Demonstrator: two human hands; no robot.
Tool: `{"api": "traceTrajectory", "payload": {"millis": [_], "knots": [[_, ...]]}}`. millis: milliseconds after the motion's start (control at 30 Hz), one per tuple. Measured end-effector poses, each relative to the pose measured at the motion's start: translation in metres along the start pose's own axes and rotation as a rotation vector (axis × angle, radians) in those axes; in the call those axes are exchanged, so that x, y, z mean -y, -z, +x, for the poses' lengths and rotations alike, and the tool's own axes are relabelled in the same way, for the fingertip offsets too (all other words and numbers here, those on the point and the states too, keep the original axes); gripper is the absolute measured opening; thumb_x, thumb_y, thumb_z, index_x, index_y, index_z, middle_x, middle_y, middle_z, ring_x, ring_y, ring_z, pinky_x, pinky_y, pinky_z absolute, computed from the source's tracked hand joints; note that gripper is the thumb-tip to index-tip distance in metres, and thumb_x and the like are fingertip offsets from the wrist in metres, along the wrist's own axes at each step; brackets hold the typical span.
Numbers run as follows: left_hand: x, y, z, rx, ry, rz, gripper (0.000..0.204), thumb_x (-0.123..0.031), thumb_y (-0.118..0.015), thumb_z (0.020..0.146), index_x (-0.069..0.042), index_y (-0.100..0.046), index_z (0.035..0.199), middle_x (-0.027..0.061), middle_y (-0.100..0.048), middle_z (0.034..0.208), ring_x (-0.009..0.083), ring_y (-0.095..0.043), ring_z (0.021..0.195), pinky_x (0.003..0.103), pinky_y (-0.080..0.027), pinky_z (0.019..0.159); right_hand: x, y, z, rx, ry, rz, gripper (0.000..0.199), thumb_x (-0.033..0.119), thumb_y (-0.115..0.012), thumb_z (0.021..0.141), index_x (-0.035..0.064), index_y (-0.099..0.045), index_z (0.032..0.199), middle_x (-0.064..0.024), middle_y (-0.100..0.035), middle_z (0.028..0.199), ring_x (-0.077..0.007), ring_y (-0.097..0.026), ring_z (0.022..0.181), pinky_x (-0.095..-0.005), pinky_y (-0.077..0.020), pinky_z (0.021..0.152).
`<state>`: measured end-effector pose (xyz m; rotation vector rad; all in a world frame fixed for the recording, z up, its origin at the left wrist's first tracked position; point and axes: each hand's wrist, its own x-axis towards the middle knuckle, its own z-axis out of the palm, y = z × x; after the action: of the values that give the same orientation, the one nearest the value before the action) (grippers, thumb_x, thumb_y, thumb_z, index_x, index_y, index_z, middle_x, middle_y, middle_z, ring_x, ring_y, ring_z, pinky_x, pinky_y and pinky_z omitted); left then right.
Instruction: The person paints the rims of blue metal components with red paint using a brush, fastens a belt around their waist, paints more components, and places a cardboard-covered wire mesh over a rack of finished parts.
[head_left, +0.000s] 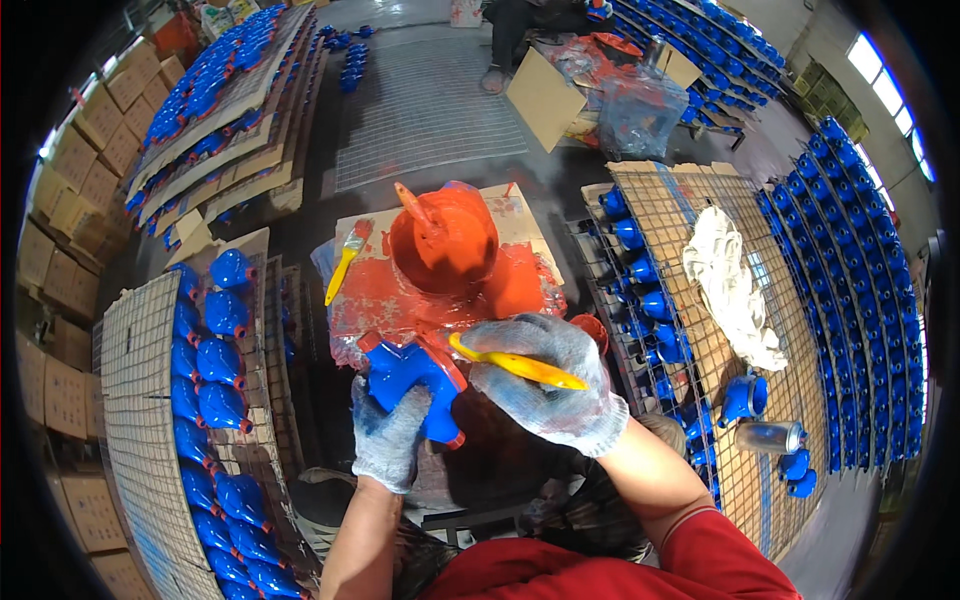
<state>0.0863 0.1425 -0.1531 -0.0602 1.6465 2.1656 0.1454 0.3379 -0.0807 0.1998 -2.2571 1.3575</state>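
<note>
My left hand [390, 430], in a paint-stained grey glove, is closed round a glossy blue pipe fitting [408, 378] with red paint on its rims. My right hand [545, 375], gloved the same way, grips a yellow-handled paintbrush [525, 368] beside the fitting's right side. I cannot make out its bristle end clearly. Just beyond both hands stands a bucket [470, 262] of red paint, with a red-coated handle [412, 208] sticking up from it. Another yellow-handled paintbrush [345, 268] lies left of the bucket on the paint-smeared board [350, 320].
Blue fittings [222, 362] line a wire rack [140, 370] at my left. Across the right-hand rack [660, 200] lie a white cloth [730, 285] and a metal can [770, 437]. More blue fittings fill racks farther right. A person [540, 20] sits at the far side.
</note>
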Motion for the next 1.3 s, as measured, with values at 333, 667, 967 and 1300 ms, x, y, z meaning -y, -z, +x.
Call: {"api": "traceTrajectory", "payload": {"millis": [333,667,967,1300], "knots": [[0.0,0.014,0.004,0.116,0.087,-0.337,0.05,-0.023,-0.067,0.09,-0.006,-0.048,0.132,0.0104,-0.061,0.121,0.0262,-0.062,0.107,0.042,-0.051,0.095,0.013,-0.006,0.001,0.14,0.147,-0.289,0.036,0.008,-0.079,0.07,0.009,-0.069,0.105,-0.0072,-0.069,0.088,-0.0277,-0.065,0.072,-0.0378,-0.0515,0.064],[-0.007,0.024,0.011,0.351,0.281,-0.769,0.055,-0.051,-0.043,0.098,-0.011,-0.046,0.137,0.013,-0.059,0.13,0.0308,-0.059,0.115,0.049,-0.051,0.096,0.013,-0.002,0.004,0.153,0.301,-0.286,0.034,0.012,-0.079,0.07,0.0159,-0.069,0.103,-0.0043,-0.058,0.071,-0.026,-0.06,0.064,-0.0372,-0.0487,0.062],[-0.033,0.015,0.003,0.166,0.456,-0.918,0.071,-0.065,-0.032,0.094,-0.008,-0.047,0.134,0.0182,-0.065,0.11,0.0369,-0.067,0.086,0.05,-0.058,0.071,0.0,0.013,-0.003,0.199,0.134,0.037,0.034,0.006,-0.078,0.074,0.0114,-0.072,0.107,-0.01,-0.067,0.087,-0.0299,-0.062,0.077,-0.0379,-0.0496,0.071],[-0.033,0.036,0.0,0.356,0.588,-1.129,0.092,-0.079,-0.038,0.082,-0.004,-0.045,0.136,0.029,-0.059,0.117,0.0354,-0.067,0.081,0.038,-0.059,0.058,0.003,0.022,0.003,0.123,0.02,0.224,0.032,-0.002,-0.076,0.076,0.0061,-0.072,0.106,-0.0096,-0.071,0.102,-0.0233,-0.067,0.093,-0.0327,-0.0523,0.081]]}}
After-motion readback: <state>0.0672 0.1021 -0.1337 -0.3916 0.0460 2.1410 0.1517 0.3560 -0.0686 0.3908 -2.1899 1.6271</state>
